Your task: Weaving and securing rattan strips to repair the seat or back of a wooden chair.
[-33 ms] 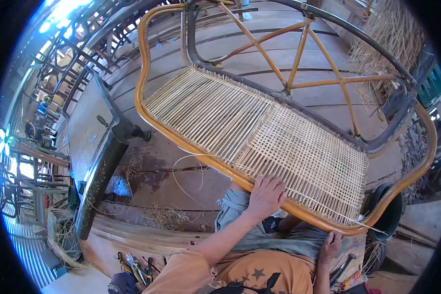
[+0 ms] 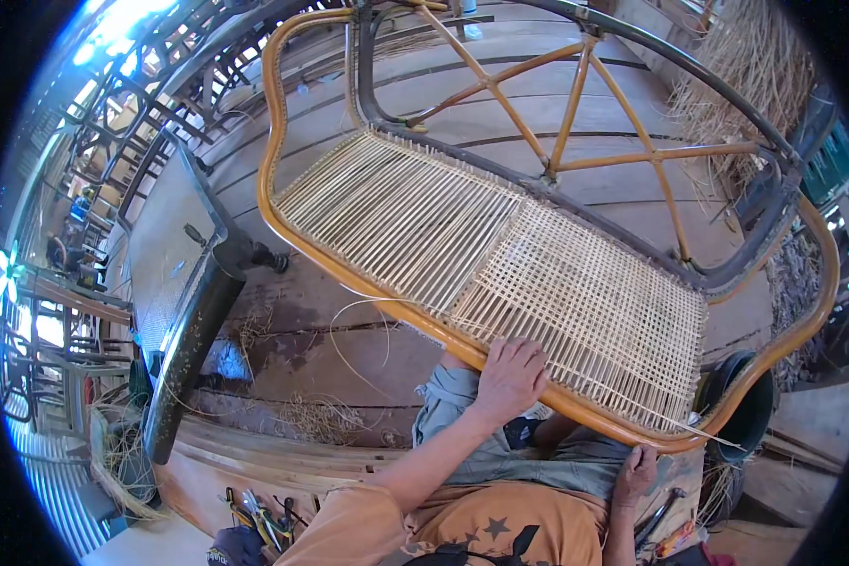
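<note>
A rattan bench frame (image 2: 270, 141) with a curved orange-brown rail lies tilted across my lap. Its left panel holds parallel cane strands (image 2: 387, 217); the right one is a cross-woven cane panel (image 2: 585, 292), with uncrossed strands along its near edge. Over the near rail, by that edge, my left hand (image 2: 511, 377) is closed, its fingers bent and the fingertips at the strands. Just below the rail farther right, my right hand (image 2: 638, 472) is curled closed; what it grips is hidden. A loose cane strand (image 2: 726, 440) sticks out at the right corner.
A dark-framed woven panel (image 2: 174, 255) stands at the left. Pliers and other hand tools (image 2: 259, 517) lie at lower left, beside a wooden plank (image 2: 255, 453). At the right are a dark bucket (image 2: 750, 415) and a hanging bundle of fibres (image 2: 745, 75). Cane scraps (image 2: 321, 418) litter the floorboards.
</note>
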{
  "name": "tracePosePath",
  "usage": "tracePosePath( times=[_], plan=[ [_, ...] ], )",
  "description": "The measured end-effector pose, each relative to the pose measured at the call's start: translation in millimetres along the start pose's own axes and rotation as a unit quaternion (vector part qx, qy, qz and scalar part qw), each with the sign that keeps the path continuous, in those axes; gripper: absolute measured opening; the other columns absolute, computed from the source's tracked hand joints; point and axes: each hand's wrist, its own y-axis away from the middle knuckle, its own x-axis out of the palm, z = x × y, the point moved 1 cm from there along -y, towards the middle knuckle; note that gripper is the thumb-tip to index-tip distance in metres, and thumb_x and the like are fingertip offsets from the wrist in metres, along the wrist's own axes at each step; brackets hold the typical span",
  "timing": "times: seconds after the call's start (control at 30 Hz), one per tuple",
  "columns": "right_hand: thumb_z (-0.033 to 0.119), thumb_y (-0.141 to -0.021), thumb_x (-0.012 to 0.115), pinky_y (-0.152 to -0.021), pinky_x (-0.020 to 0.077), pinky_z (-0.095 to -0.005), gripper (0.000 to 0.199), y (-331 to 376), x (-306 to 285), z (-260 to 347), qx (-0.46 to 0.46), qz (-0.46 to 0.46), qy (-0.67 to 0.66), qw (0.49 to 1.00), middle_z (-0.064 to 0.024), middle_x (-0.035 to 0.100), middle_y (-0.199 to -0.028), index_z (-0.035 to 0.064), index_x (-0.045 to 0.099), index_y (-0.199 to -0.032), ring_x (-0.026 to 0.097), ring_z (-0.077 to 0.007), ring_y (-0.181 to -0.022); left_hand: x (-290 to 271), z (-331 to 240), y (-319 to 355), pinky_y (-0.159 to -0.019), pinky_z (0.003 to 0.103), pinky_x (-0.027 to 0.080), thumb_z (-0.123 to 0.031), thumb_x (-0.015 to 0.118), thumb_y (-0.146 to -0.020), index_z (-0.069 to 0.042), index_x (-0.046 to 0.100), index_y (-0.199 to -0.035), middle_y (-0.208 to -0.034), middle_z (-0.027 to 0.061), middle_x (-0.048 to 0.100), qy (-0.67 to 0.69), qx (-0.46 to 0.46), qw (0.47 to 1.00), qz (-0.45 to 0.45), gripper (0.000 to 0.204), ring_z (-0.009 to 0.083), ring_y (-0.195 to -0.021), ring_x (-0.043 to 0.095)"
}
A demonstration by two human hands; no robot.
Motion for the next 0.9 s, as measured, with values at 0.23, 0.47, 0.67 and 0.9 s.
tracePosePath(
  times=[0.23, 0.47, 0.67, 0.9],
  plan=[
    [0.007, -0.088, 0.051, -0.066, 0.0458, -0.041, 0.008, 0.9, 4.2, -4.1, -0.028, -0.017, 0.004, 0.999, -0.02, 0.055, -0.078, 0.0004, 0.055, -0.09, 0.056, -0.0384, -0.071, -2.3, -0.4, -1.0, -0.094, 0.042, 0.034, -0.022, 0.061, -0.077, -0.008, 0.058, -0.096, -0.102, 0.0057, 0.054, -0.004, 0.007, 1.0, 0.01, 0.023, 0.0235, -0.103, 0.049],
    [0.008, -0.087, 0.052, -0.067, 0.0467, -0.0405, 0.008, 5.1, -2.1, -0.6, 0.027, 0.029, 0.016, 0.999, -0.0194, 0.057, -0.08, 0.0016, 0.056, -0.091, 0.057, -0.0379, -0.072, -2.6, -1.8, 1.8, -0.093, 0.042, 0.035, -0.022, 0.061, -0.078, -0.008, 0.058, -0.096, -0.103, 0.0063, 0.055, -0.009, 0.007, 1.0, 0.017, 0.024, 0.0244, -0.103, 0.05],
    [0.011, -0.086, 0.054, -0.067, 0.0477, -0.0399, 0.012, -0.6, -6.9, 4.4, 0.051, 0.014, 0.012, 0.999, -0.0179, 0.06, -0.084, 0.0037, 0.061, -0.091, 0.058, -0.0361, -0.072, 14.6, -3.8, -6.5, -0.09, 0.047, 0.037, -0.022, 0.063, -0.074, -0.008, 0.059, -0.092, -0.101, 0.0089, 0.057, -0.025, -0.055, 0.988, 0.141, 0.024, 0.0275, -0.101, 0.052],
    [0.015, -0.081, 0.06, -0.062, 0.0493, -0.0397, 0.009, -7.6, -0.6, 17.4, 0.046, -0.037, -0.008, 0.998, -0.015, 0.061, -0.074, 0.0064, 0.062, -0.083, 0.061, -0.0335, -0.068, 6.4, -3.3, -4.8, -0.094, 0.048, 0.033, -0.017, 0.063, -0.074, -0.008, 0.06, -0.094, -0.105, 0.0069, 0.059, -0.079, 0.038, 0.996, 0.033, 0.022, 0.0267, -0.107, 0.052]
  ],
)
